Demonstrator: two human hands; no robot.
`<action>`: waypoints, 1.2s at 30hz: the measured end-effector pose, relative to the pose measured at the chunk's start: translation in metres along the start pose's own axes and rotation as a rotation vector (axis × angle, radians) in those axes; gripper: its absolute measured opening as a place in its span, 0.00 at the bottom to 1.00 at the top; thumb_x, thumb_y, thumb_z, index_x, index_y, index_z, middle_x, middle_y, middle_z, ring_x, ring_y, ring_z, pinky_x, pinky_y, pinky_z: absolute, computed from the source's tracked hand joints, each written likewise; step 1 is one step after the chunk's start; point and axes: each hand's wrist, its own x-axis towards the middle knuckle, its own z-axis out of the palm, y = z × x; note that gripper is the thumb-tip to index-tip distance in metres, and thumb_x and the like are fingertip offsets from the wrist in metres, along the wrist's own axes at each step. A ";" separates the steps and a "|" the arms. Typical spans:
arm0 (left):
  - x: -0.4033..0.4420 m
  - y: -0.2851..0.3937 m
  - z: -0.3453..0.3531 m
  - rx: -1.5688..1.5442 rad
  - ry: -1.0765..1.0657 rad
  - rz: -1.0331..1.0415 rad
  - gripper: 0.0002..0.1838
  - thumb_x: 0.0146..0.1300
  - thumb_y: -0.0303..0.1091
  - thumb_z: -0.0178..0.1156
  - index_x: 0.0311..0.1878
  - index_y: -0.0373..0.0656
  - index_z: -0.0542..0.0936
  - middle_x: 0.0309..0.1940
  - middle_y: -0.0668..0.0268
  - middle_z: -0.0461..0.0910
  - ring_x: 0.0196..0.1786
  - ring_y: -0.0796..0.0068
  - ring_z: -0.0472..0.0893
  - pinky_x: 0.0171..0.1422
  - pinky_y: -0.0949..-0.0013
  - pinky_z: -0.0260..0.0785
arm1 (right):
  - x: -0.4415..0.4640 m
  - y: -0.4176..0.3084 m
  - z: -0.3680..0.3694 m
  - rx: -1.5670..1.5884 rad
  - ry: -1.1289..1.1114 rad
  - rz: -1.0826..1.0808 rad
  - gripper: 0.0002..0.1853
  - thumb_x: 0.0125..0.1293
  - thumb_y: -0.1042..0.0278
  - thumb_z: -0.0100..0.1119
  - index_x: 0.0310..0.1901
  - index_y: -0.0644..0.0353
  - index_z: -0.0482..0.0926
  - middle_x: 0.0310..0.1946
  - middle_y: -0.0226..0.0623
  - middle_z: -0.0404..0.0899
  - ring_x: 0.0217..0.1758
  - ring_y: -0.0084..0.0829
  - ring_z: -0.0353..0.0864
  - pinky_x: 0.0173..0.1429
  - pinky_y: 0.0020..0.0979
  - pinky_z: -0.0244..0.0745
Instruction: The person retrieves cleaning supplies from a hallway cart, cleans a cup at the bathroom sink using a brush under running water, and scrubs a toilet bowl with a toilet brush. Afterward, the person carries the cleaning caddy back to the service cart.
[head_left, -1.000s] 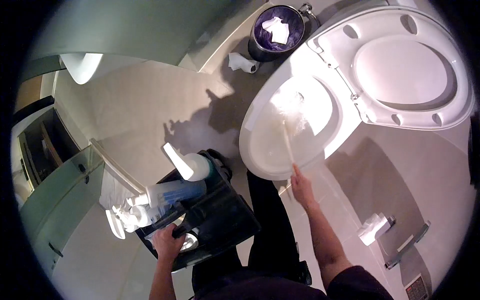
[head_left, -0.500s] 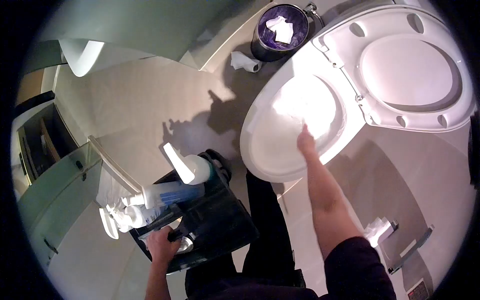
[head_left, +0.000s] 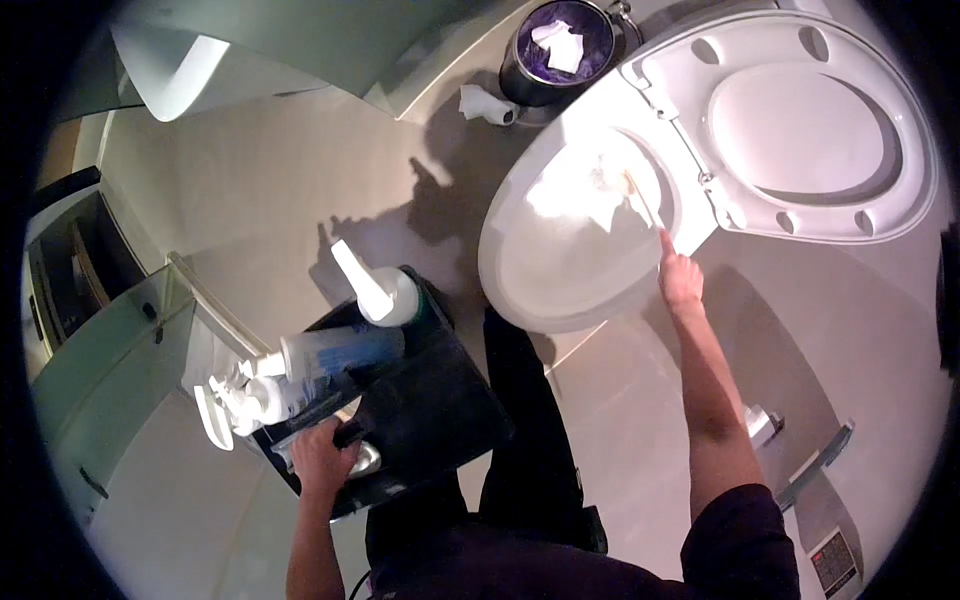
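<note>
My left hand (head_left: 322, 457) is closed around the handle of a black cleaning caddy (head_left: 430, 410), held in front of my legs. White spray bottles (head_left: 268, 397) and a clear bottle with a blue label (head_left: 350, 355) stand along its far side, beside a white-topped bottle (head_left: 390, 297). Over the near rim of the toilet bowl (head_left: 545, 265), my right hand (head_left: 682, 282) grips a slim pale stick (head_left: 645, 203), its index finger stretched along it. The stick reaches into the bowl, where bright glare hides what its far end looks like.
The toilet lid and seat (head_left: 800, 130) are raised. Behind the bowl stands a bin (head_left: 535, 80) with a purple liner and white paper; a paper roll (head_left: 487, 104) lies beside it. Glass panels (head_left: 110, 350) are at left, a wall bar (head_left: 820, 465) at lower right.
My right hand has moved right and back toward the bowl's near rim, and the stick now shows. My left hand stays on the caddy handle. The view has shifted slightly.
</note>
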 end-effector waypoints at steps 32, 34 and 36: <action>0.007 0.017 -0.005 0.002 0.007 0.001 0.12 0.36 0.35 0.65 0.28 0.43 0.77 0.20 0.56 0.77 0.28 0.52 0.77 0.33 0.55 0.67 | -0.126 -0.123 0.028 1.968 -0.633 0.309 0.25 0.67 0.59 0.46 0.66 0.44 0.57 0.14 0.21 0.58 0.09 0.16 0.55 0.12 0.20 0.51; 0.006 0.017 -0.009 0.008 -0.013 0.020 0.12 0.36 0.35 0.65 0.28 0.44 0.77 0.21 0.56 0.77 0.28 0.52 0.77 0.33 0.54 0.67 | -0.095 -0.125 0.025 2.358 -0.543 0.568 0.17 0.67 0.57 0.46 0.55 0.51 0.70 0.13 0.22 0.59 0.10 0.17 0.54 0.11 0.21 0.52; 0.005 0.017 -0.010 0.011 -0.050 0.013 0.12 0.36 0.34 0.65 0.27 0.43 0.77 0.20 0.57 0.77 0.28 0.53 0.77 0.33 0.55 0.67 | -0.029 -0.098 0.051 2.705 -0.786 0.128 0.07 0.67 0.60 0.45 0.37 0.52 0.70 0.14 0.24 0.61 0.12 0.19 0.58 0.13 0.21 0.56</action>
